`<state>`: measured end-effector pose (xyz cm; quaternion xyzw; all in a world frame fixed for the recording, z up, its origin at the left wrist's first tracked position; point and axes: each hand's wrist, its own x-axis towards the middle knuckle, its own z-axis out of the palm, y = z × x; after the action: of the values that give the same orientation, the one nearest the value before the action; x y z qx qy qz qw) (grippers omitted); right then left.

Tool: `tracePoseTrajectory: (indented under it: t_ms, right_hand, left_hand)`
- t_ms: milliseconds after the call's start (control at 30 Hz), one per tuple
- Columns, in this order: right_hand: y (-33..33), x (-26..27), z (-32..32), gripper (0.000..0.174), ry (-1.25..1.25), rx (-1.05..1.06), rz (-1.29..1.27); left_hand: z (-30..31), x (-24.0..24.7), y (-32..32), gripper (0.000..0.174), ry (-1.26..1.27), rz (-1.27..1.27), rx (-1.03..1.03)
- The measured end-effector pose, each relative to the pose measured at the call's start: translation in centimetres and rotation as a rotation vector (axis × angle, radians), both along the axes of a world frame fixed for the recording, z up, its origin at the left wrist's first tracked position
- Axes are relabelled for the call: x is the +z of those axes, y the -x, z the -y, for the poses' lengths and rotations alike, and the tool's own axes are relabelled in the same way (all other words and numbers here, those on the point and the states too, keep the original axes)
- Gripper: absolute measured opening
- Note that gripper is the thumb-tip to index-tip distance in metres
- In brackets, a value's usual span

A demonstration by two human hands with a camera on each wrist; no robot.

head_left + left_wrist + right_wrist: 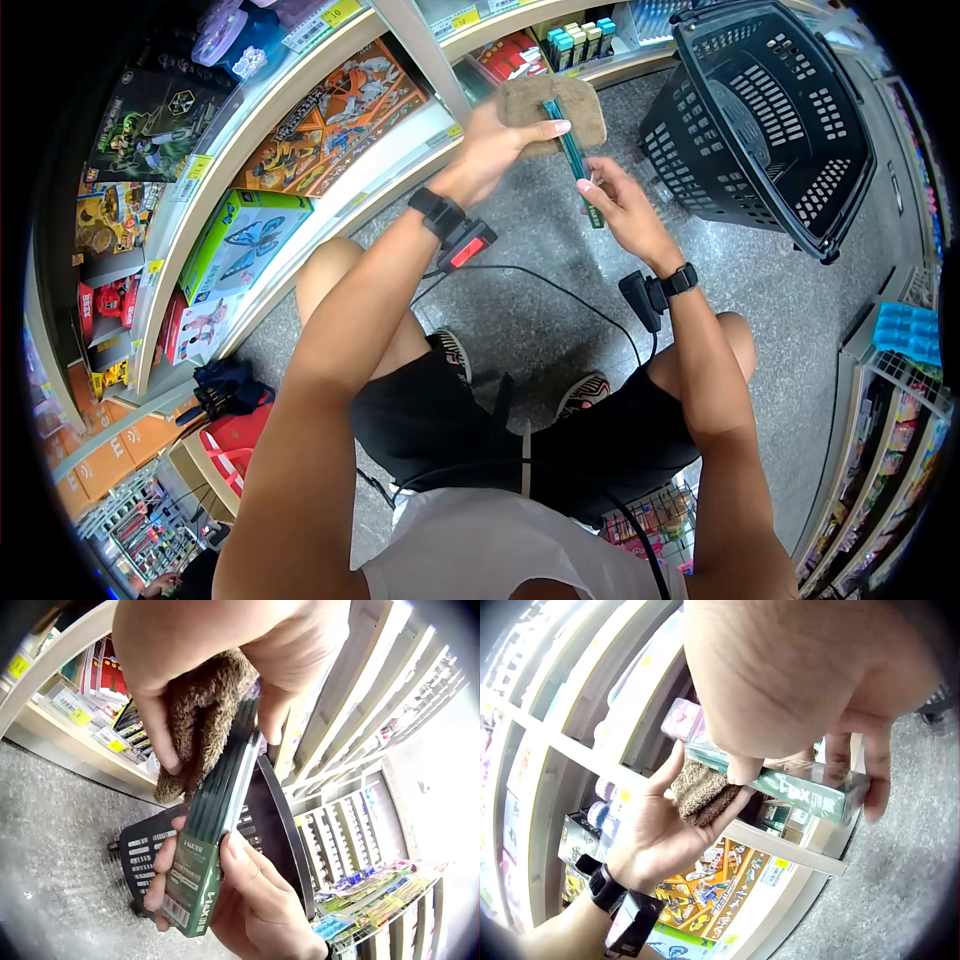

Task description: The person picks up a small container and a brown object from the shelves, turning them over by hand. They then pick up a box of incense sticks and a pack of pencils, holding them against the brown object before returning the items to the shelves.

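Note:
My left hand (pixel 528 128) holds a brown fuzzy cloth (pixel 560 100) up in front of the shelves, its thumb lying across a slim green box (pixel 577 165). The cloth (pixel 201 720) wraps one end of the green box (pixel 214 825). The other end is pinched by my right hand (pixel 598 195), with fingers along both long sides. In the right wrist view the green box (pixel 799 786) runs from the right hand's fingertips (pixel 744 769) to the cloth (pixel 701 795) in the left palm (pixel 656 836).
A black plastic shopping basket (pixel 770 120) stands on the grey speckled floor (pixel 560 300) right of my hands. Shelves with toy boxes (pixel 330 120) curve along the left. More stocked shelves (pixel 900 400) line the right. My knees and shoes (pixel 585 392) are below.

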<state>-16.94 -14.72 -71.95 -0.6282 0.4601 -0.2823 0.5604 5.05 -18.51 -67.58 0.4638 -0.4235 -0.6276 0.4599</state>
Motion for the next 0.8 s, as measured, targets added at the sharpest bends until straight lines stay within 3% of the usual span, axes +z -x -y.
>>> tracePoseTrajectory:
  t_ms: [167, 400, 467, 800]
  right_hand:
    - [-0.24, 0.55, -0.24, 0.046, 0.013, 0.023, -0.049]
    - [-0.09, 0.91, -0.13, 0.046, -0.016, 0.048, 0.011]
    - [-0.01, 0.66, -0.07, 0.046, -0.009, 0.047, -0.002]
    - [0.14, 0.64, 0.15, 0.043, -0.027, 0.074, -0.004]
  left_hand:
    - [0.32, -0.57, -0.01, 0.047, 0.102, 0.147, 0.013]
    - [0.12, 0.09, 0.14, 0.046, 0.133, 0.142, -0.008]
    - [0.09, 0.08, 0.21, 0.057, 0.128, 0.094, -0.002]
    - [0.11, -0.13, 0.63, 0.056, 0.225, 0.107, 0.022]
